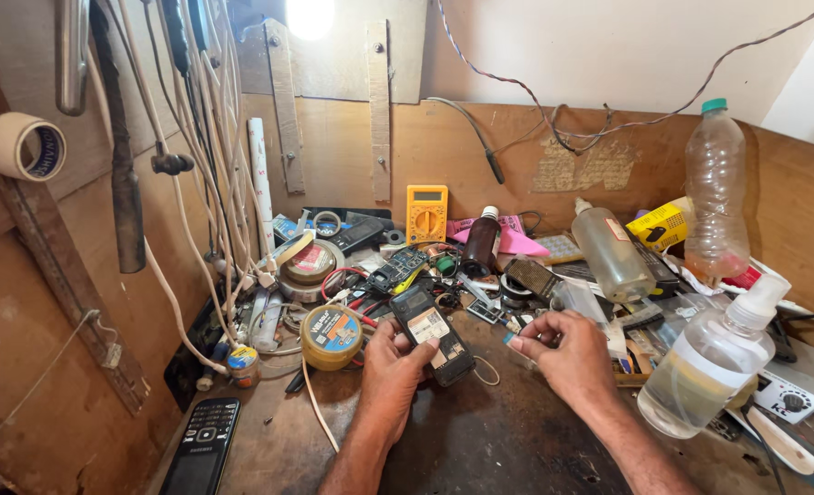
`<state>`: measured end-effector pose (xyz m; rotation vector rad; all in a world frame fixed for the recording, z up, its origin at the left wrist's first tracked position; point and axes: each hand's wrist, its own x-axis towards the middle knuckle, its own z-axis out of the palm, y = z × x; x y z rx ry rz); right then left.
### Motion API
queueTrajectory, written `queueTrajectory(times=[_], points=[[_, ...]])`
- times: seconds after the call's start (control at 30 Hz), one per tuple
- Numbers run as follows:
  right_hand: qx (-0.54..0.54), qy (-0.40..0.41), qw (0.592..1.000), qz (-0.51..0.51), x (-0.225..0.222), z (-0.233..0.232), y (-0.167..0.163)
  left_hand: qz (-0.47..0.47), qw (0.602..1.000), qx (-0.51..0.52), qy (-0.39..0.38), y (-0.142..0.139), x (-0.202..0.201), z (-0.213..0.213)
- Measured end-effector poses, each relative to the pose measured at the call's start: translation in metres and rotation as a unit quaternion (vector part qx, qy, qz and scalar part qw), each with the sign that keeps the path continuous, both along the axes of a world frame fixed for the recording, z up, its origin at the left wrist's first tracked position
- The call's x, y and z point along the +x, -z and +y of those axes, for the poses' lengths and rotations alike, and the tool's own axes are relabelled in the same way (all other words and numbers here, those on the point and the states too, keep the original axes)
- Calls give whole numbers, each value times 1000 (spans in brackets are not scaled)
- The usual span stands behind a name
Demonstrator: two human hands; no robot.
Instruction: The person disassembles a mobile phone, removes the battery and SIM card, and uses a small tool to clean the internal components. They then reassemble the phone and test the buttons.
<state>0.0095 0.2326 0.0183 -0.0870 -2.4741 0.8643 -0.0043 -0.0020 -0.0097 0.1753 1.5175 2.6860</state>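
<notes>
left hand (390, 367) grips opened phone (432, 333) | right hand (567, 353) just beside, bare bench (480, 440) below

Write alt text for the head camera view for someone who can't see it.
A person's left hand holds an opened mobile phone over a cluttered wooden workbench, while the right hand pinches a small blue part. A yellow multimeter stands behind.

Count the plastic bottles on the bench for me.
4. A tall empty clear bottle stands at the back right, a tilted clear bottle left of it, a small dark bottle near the yellow meter, and a spray bottle front right. Clutter may hide more.
</notes>
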Motion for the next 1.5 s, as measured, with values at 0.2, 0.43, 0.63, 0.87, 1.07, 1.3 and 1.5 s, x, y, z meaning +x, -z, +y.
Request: queueTrajectory(times=[0.2, 0.43, 0.63, 0.87, 1.07, 1.3, 1.5], points=[[-174, -11, 985, 17, -2, -2, 1, 18, 1000, 16, -7, 1, -1, -1], [-311, -144, 916, 209, 4, -5, -8, 29, 999, 14, -34, 2, -1, -3], [-117, -10, 993, -5, 20, -31, -8, 28, 998, 6, -48, 4, -3, -3], [91, 67, 988, -108, 30, -51, -8, 23, 999, 0, -49, 7, -5, -2], [44, 134, 990, -9, 21, -41, 1, 18, 999, -19, -34, 7, -6, 0], [-82, 29, 996, -9, 21, -48, 4, 32, 999, -9, 2, 7, -4, -1], [-88, -11, 996, -12, 28, -69, -4, 33, 999, -18, 8, 5, -4, -2]])
